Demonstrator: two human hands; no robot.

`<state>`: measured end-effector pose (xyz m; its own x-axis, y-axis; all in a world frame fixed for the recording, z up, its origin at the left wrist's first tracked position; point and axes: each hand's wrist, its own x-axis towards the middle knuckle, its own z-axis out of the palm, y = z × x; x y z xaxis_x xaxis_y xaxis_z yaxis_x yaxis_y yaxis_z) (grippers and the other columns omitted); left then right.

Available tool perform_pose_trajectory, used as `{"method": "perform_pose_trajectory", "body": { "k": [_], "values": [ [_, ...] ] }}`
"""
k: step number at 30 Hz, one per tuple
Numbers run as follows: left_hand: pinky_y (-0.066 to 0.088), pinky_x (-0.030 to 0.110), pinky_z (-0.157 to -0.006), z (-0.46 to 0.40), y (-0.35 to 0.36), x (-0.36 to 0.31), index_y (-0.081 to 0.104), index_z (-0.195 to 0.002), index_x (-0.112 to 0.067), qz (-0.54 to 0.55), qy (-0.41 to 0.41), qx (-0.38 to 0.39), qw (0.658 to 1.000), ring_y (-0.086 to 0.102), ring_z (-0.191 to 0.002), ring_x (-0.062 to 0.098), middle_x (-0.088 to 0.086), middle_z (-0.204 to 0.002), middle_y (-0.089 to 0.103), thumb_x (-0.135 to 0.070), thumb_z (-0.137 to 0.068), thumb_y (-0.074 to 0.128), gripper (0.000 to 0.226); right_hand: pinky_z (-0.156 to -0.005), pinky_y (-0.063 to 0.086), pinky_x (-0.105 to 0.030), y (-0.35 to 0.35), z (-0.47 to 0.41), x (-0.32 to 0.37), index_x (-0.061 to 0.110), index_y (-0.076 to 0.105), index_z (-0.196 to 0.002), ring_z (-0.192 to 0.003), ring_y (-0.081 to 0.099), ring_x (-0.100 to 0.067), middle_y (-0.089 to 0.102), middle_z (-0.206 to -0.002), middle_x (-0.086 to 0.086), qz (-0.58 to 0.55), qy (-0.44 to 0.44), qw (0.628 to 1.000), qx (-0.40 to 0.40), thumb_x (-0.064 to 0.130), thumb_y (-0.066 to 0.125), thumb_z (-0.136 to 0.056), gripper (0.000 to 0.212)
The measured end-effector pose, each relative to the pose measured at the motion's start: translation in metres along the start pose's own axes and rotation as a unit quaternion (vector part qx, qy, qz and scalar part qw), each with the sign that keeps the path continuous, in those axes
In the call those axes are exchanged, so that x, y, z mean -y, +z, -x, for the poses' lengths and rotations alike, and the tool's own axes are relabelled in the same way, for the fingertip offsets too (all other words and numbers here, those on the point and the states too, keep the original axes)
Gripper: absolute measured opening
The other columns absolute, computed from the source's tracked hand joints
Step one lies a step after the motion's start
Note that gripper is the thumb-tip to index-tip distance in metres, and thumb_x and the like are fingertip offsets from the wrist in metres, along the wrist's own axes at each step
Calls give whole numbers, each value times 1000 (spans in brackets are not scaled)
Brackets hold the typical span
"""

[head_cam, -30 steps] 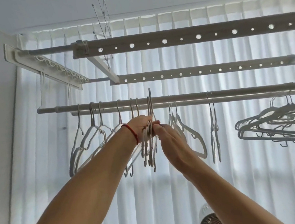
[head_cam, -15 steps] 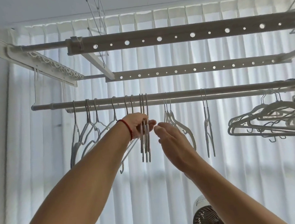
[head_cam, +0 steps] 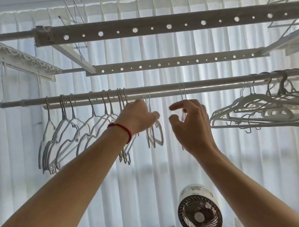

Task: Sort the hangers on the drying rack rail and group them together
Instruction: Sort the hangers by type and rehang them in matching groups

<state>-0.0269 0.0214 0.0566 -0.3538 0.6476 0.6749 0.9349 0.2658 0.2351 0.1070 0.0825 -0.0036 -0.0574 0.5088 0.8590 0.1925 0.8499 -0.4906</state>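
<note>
Hanging from the drying rack rail, which runs left to right across the view, the white hangers sit in several clusters. Left cluster of hangers: hooks over the rail, bodies hanging downward, long axes turned obliquely so the shoulders fan toward lower left. Pair of hangers near mid-rail: hanging vertically, nearly edge-on to the camera, long axis pointing roughly away from the viewer. Two thin hooks sit further right on the rail; their bodies are mostly hidden behind the right hand. Right cluster of hangers: long axes lie close to horizontal in view, running along the rail direction, shoulders stacked together.

Left hand, with a red bracelet at the wrist, is raised just beneath the rail, its curled fingers closed about the necks of the mid-rail pair. Right hand is raised beside the two thin hooks, fingers spread and loosely bent, thumb apart; gripping nothing visible.

Background: white curtain, perforated upper bars, a fan low in the view.
</note>
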Motion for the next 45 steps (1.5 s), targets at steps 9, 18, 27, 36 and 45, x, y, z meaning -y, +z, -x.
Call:
{"method": "perform_pose_trajectory", "body": {
  "k": [9, 18, 27, 36, 45],
  "values": [
    [52, 24, -43, -36, 76, -28, 48, -123, 11, 247, -184, 126, 943, 65, -53, 22, 25, -111, 63, 2, -83, 58, 42, -58, 42, -29, -10, -28, -54, 12, 47, -80, -67, 52, -23, 58, -83, -7, 6, 227, 952, 205, 15, 57, -83, 11],
    [40, 25, -46, -40, 60, -33, 59, -97, 11, 326, -191, 73, 923, 43, -43, 17, 23, -86, 72, 6, -88, 51, 14, -72, 50, -38, -29, -49, -90, 4, 55, -111, -99, 60, -42, 60, -113, -20, 63, 164, 965, 196, 12, 42, -95, 22],
    [34, 19, -36, -50, 18, -35, 59, -90, 13, 343, -184, 136, 911, 37, -36, 10, 21, -82, 58, 10, -91, 48, 11, -75, 39, -37, -40, -63, -110, 7, 41, -96, -101, 54, -43, 60, -118, -24, 127, 111, 971, 171, 7, 42, -95, 1],
    [34, 21, -39, -67, 30, -37, 59, -86, 12, 308, -195, 117, 924, 38, -39, 13, 20, -75, 59, 11, -87, 49, 10, -72, 38, -35, -36, -63, -122, 6, 55, -99, -91, 51, -37, 64, -112, -20, 114, 114, 973, 166, 11, 42, -94, 15],
    [33, 18, -36, -101, 53, -43, 56, -87, 7, 257, -237, 299, 888, 33, -36, 9, 9, -62, 49, 2, -96, 44, 17, -72, 44, -36, -33, -64, -120, 6, 59, -105, -93, 56, -40, 65, -106, -18, 100, 130, 976, 143, 11, 42, -92, 23]
  ]
}}
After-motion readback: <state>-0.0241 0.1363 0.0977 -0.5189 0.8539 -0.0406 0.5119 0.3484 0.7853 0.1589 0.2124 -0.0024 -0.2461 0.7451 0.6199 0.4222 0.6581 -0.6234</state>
